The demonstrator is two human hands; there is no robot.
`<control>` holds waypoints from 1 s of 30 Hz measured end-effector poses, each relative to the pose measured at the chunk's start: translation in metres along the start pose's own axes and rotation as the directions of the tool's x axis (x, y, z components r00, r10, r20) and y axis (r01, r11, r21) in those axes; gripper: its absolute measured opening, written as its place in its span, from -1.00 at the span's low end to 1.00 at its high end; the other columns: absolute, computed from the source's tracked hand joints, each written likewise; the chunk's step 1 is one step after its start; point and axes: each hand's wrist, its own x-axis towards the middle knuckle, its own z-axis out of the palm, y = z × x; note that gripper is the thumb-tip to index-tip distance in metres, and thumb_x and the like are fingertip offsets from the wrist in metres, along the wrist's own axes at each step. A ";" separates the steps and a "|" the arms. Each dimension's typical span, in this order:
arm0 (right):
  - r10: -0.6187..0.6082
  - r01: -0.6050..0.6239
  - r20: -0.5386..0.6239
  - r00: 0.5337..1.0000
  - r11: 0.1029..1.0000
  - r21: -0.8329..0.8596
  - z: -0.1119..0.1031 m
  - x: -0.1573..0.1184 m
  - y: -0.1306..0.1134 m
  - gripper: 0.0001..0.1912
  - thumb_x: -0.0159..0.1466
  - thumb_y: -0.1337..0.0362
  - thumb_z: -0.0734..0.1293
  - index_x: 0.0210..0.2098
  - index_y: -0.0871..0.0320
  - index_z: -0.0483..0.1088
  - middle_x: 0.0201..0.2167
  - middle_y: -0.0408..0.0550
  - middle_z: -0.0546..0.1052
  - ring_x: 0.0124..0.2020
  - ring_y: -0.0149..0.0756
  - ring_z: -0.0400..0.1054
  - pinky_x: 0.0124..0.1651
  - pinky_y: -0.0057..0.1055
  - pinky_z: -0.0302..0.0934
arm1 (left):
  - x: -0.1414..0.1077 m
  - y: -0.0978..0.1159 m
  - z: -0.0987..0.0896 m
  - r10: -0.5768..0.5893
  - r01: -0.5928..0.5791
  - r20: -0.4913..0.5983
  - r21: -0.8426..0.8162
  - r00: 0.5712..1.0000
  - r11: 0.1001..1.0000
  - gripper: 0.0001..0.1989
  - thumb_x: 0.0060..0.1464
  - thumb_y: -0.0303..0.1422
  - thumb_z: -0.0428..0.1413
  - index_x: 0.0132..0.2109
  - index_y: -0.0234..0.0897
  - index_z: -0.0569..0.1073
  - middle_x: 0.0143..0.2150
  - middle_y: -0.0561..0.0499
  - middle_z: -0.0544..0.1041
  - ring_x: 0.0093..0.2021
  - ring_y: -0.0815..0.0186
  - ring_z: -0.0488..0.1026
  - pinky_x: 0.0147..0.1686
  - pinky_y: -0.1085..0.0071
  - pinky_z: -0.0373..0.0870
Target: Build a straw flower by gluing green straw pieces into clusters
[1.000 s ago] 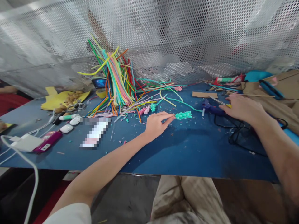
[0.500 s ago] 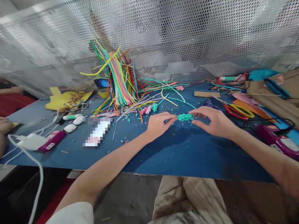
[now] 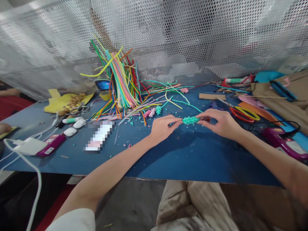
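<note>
Between my two hands, a little above the blue table, is a teal pipe-cleaner flower spike (image 3: 190, 120) made of short fuzzy bits. My left hand (image 3: 163, 127) pinches its left end between thumb and fingers. At the other end, my right hand (image 3: 218, 123) has its thumb and fingertips closed on the spike's right tip. Behind my left hand lie a small teal flower spike (image 3: 158, 109), a pale pink one (image 3: 152, 112) and a darker pink one (image 3: 147, 114). Teal and pink clippings are scattered around them.
A tall bundle of coloured pipe cleaners (image 3: 122, 80) stands at the back left. Scissors with red and yellow handles (image 3: 244, 114) and a purple glue gun (image 3: 284, 142) lie right. A lit phone (image 3: 99, 136), white charger (image 3: 31, 146) and cables lie left. A metal mesh (image 3: 180, 38) rises behind.
My right thumb and fingers have closed onto the right end of the teal spike, where they were spread around it before. My left hand keeps its pinch.
</note>
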 end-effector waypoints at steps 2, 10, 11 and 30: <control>-0.013 0.013 -0.022 1.000 1.000 -0.003 0.000 0.000 0.001 -0.83 0.37 0.20 0.35 -0.07 0.04 0.50 -0.28 -0.10 0.57 -0.31 -0.33 0.44 -0.21 -0.34 0.35 | 0.000 -0.002 0.001 0.003 -0.003 -0.005 -0.005 1.000 1.000 -0.75 0.30 -0.16 0.12 -0.07 -0.12 0.65 -0.15 0.06 0.67 -0.25 0.39 0.58 -0.24 0.45 0.46; -0.043 0.043 -0.175 0.984 0.999 -0.004 -0.003 0.000 0.006 -0.90 0.34 0.26 0.38 -0.14 0.03 0.50 -0.25 -0.08 0.58 -0.39 -0.35 0.41 -0.27 -0.32 0.36 | -0.001 -0.005 0.002 0.016 -0.016 -0.033 -0.013 0.999 1.000 -0.76 0.30 -0.17 0.13 -0.09 -0.11 0.65 -0.16 0.08 0.67 -0.27 0.40 0.58 -0.19 0.44 0.46; -0.044 0.046 -0.166 0.985 0.999 0.003 -0.003 0.000 0.006 -0.88 0.33 0.25 0.39 -0.13 0.03 0.50 -0.25 -0.08 0.57 -0.40 -0.36 0.39 -0.28 -0.32 0.36 | -0.001 -0.005 0.002 0.017 -0.017 -0.035 -0.014 0.999 1.000 -0.76 0.30 -0.17 0.13 -0.09 -0.11 0.65 -0.16 0.08 0.67 -0.26 0.40 0.58 -0.21 0.45 0.46; -0.130 0.134 -0.084 0.988 0.989 0.054 -0.001 0.001 0.002 -0.92 0.36 0.22 0.36 -0.18 0.03 0.49 -0.26 -0.05 0.59 -0.28 -0.29 0.46 -0.27 -0.34 0.38 | 0.000 -0.003 -0.001 0.025 -0.025 -0.018 -0.019 1.000 1.000 -0.73 0.31 -0.14 0.10 -0.08 -0.13 0.64 -0.17 0.05 0.66 -0.36 0.43 0.53 -0.27 0.46 0.46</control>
